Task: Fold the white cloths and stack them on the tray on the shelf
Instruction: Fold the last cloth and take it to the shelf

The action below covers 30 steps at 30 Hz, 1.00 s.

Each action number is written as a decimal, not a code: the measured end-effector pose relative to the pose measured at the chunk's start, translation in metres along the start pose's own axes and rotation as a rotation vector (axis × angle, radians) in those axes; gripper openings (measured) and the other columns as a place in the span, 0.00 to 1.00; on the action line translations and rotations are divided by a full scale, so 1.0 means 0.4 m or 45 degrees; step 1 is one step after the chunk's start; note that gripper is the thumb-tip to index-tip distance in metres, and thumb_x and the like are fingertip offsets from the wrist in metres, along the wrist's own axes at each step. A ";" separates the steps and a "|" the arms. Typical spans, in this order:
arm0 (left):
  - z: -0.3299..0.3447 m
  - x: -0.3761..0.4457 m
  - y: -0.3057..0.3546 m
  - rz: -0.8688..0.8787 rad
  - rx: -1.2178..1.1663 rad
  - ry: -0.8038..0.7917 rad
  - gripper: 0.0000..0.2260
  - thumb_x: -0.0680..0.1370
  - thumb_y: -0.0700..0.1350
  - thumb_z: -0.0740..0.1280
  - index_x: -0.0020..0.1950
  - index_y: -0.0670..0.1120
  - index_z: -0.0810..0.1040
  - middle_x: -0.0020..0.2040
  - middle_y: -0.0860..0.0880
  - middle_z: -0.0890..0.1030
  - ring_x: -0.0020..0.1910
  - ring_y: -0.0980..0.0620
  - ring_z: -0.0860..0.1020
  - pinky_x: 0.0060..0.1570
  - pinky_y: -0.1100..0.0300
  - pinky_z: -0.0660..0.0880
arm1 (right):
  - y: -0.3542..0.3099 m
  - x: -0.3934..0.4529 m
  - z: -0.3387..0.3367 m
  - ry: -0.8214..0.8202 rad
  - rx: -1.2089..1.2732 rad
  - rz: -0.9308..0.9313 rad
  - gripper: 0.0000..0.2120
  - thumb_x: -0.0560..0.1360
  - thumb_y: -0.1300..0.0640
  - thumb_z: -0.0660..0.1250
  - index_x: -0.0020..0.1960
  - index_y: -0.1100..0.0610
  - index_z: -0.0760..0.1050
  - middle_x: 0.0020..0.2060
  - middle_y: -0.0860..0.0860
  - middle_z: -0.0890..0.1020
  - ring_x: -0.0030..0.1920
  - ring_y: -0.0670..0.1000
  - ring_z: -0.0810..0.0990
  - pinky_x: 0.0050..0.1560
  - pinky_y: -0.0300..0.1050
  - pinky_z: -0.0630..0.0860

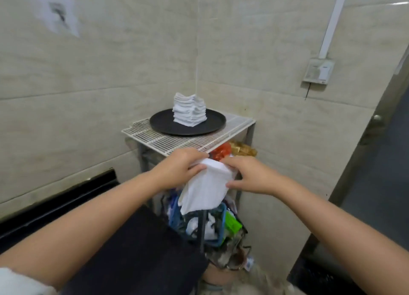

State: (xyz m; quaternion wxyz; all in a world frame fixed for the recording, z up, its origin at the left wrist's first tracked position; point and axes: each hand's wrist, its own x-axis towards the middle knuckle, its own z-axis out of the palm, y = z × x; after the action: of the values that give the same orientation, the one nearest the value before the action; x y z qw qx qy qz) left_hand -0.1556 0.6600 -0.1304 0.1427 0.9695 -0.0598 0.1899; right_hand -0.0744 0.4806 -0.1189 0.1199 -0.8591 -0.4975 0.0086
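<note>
A white cloth (204, 187) hangs between my hands, just in front of the shelf's near edge. My left hand (179, 169) pinches its upper left corner. My right hand (247, 175) grips its right edge, thumb below and fingers on top. The cloth's lower part droops loose. Beyond them, a round black tray (159, 123) rests on the white wire shelf (155, 139). A tall stack of folded white cloths (190, 112) stands on the tray.
The shelf sits in a corner of tiled walls. Below it are cluttered bags and packets, a red item (222, 152) and a green packet (232, 224). A dark surface (132, 250) lies under my left arm. A door (376, 139) stands at right.
</note>
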 end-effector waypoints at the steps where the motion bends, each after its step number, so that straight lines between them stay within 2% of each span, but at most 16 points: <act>1: -0.008 0.058 -0.016 -0.006 0.003 0.020 0.17 0.78 0.44 0.63 0.66 0.42 0.73 0.61 0.44 0.78 0.61 0.47 0.75 0.57 0.62 0.65 | 0.042 0.048 -0.029 0.016 0.003 -0.032 0.11 0.70 0.60 0.68 0.50 0.65 0.76 0.47 0.60 0.81 0.46 0.55 0.78 0.46 0.46 0.71; 2: -0.017 0.114 -0.035 -0.012 0.010 0.047 0.17 0.78 0.45 0.64 0.66 0.42 0.73 0.60 0.44 0.78 0.60 0.48 0.75 0.56 0.63 0.65 | 0.086 0.097 -0.059 0.024 -0.005 -0.035 0.08 0.70 0.61 0.67 0.44 0.66 0.77 0.41 0.61 0.81 0.40 0.56 0.77 0.40 0.45 0.67; 4: -0.038 0.212 -0.074 -0.023 0.026 0.047 0.17 0.77 0.45 0.65 0.65 0.43 0.74 0.54 0.47 0.79 0.53 0.51 0.74 0.50 0.65 0.64 | 0.161 0.182 -0.122 0.043 -0.048 -0.027 0.08 0.72 0.62 0.65 0.41 0.68 0.76 0.36 0.61 0.78 0.36 0.55 0.73 0.34 0.45 0.60; 7: -0.062 0.338 -0.136 -0.040 0.094 -0.007 0.15 0.77 0.45 0.66 0.62 0.43 0.75 0.42 0.53 0.74 0.45 0.55 0.69 0.45 0.65 0.62 | 0.245 0.308 -0.201 0.028 -0.086 -0.072 0.12 0.73 0.60 0.65 0.33 0.63 0.69 0.30 0.57 0.70 0.33 0.52 0.67 0.33 0.46 0.57; 8: -0.065 0.375 -0.157 -0.044 0.137 -0.027 0.15 0.77 0.44 0.66 0.62 0.42 0.75 0.43 0.53 0.74 0.45 0.54 0.70 0.45 0.64 0.62 | 0.266 0.351 -0.222 0.003 -0.099 -0.096 0.12 0.73 0.60 0.64 0.32 0.61 0.68 0.29 0.56 0.67 0.33 0.52 0.66 0.33 0.46 0.57; 10: -0.069 0.450 -0.196 -0.070 0.228 -0.054 0.14 0.77 0.43 0.65 0.62 0.41 0.75 0.50 0.47 0.78 0.51 0.49 0.74 0.47 0.61 0.65 | 0.310 0.444 -0.254 -0.018 -0.127 -0.104 0.09 0.73 0.60 0.64 0.34 0.60 0.72 0.27 0.53 0.68 0.34 0.52 0.69 0.35 0.45 0.60; 12: -0.077 0.528 -0.236 -0.167 0.326 -0.011 0.11 0.78 0.42 0.63 0.59 0.40 0.75 0.55 0.43 0.78 0.56 0.44 0.75 0.51 0.56 0.68 | 0.349 0.539 -0.283 0.025 -0.096 -0.090 0.07 0.73 0.60 0.64 0.43 0.63 0.78 0.30 0.53 0.78 0.34 0.52 0.75 0.37 0.43 0.67; 13: -0.084 0.567 -0.253 -0.232 0.365 0.039 0.11 0.78 0.41 0.62 0.59 0.40 0.75 0.56 0.42 0.78 0.57 0.43 0.74 0.50 0.55 0.68 | 0.367 0.588 -0.297 0.061 -0.042 -0.088 0.08 0.73 0.61 0.64 0.46 0.64 0.79 0.33 0.56 0.82 0.33 0.52 0.77 0.37 0.39 0.70; 15: -0.100 0.651 -0.287 -0.381 0.405 0.179 0.12 0.78 0.41 0.62 0.61 0.40 0.74 0.58 0.40 0.77 0.57 0.42 0.74 0.51 0.55 0.68 | 0.406 0.693 -0.318 0.148 0.084 -0.098 0.08 0.73 0.62 0.63 0.48 0.63 0.80 0.38 0.59 0.84 0.28 0.47 0.77 0.27 0.28 0.69; 17: -0.116 0.740 -0.325 -0.551 0.388 0.363 0.13 0.77 0.40 0.63 0.61 0.40 0.75 0.58 0.40 0.78 0.56 0.41 0.75 0.53 0.55 0.69 | 0.446 0.814 -0.334 0.264 0.214 -0.123 0.10 0.73 0.65 0.61 0.48 0.63 0.79 0.39 0.60 0.84 0.26 0.45 0.77 0.24 0.28 0.70; 18: -0.121 0.782 -0.349 -0.648 0.355 0.469 0.12 0.76 0.39 0.64 0.59 0.40 0.77 0.57 0.40 0.79 0.55 0.41 0.76 0.52 0.55 0.70 | 0.464 0.881 -0.339 0.333 0.280 -0.155 0.11 0.72 0.67 0.60 0.48 0.64 0.80 0.39 0.61 0.83 0.27 0.46 0.78 0.27 0.31 0.74; 20: -0.120 0.855 -0.400 -0.794 0.315 0.656 0.11 0.75 0.37 0.64 0.56 0.41 0.79 0.54 0.40 0.81 0.54 0.41 0.77 0.51 0.55 0.70 | 0.491 1.008 -0.338 0.509 0.350 -0.229 0.11 0.71 0.67 0.61 0.48 0.64 0.80 0.42 0.63 0.83 0.39 0.53 0.83 0.41 0.41 0.76; 22: -0.098 0.908 -0.453 -0.864 0.357 0.737 0.12 0.76 0.37 0.63 0.58 0.41 0.79 0.56 0.39 0.79 0.56 0.41 0.76 0.52 0.55 0.68 | 0.514 1.109 -0.316 0.625 0.410 -0.296 0.11 0.71 0.67 0.61 0.48 0.64 0.81 0.45 0.64 0.83 0.45 0.57 0.80 0.39 0.40 0.68; 24: -0.052 0.934 -0.501 -0.922 0.387 0.714 0.13 0.76 0.37 0.63 0.59 0.40 0.78 0.58 0.39 0.77 0.57 0.42 0.75 0.54 0.56 0.67 | 0.544 1.196 -0.264 0.579 0.504 -0.363 0.12 0.72 0.68 0.60 0.51 0.64 0.80 0.48 0.64 0.83 0.49 0.58 0.79 0.37 0.39 0.64; 26: 0.008 0.932 -0.534 -0.978 0.380 0.591 0.13 0.77 0.36 0.62 0.60 0.40 0.78 0.59 0.40 0.77 0.56 0.41 0.75 0.55 0.58 0.67 | 0.582 1.256 -0.189 0.421 0.532 -0.389 0.14 0.72 0.67 0.60 0.54 0.63 0.79 0.52 0.62 0.82 0.54 0.59 0.79 0.38 0.37 0.60; 30: 0.100 0.902 -0.551 -1.060 0.350 0.361 0.13 0.78 0.37 0.62 0.62 0.40 0.77 0.61 0.42 0.76 0.55 0.43 0.77 0.52 0.62 0.68 | 0.651 1.277 -0.059 0.083 0.510 -0.526 0.11 0.72 0.66 0.63 0.52 0.66 0.79 0.50 0.64 0.81 0.49 0.56 0.77 0.39 0.40 0.60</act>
State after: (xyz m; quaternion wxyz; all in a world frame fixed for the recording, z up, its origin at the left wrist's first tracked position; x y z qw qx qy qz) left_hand 0.2280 0.8355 -0.0829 0.0836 0.8854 0.3807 0.2533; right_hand 0.4087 0.7897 -0.0986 0.3023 -0.6986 -0.6463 0.0543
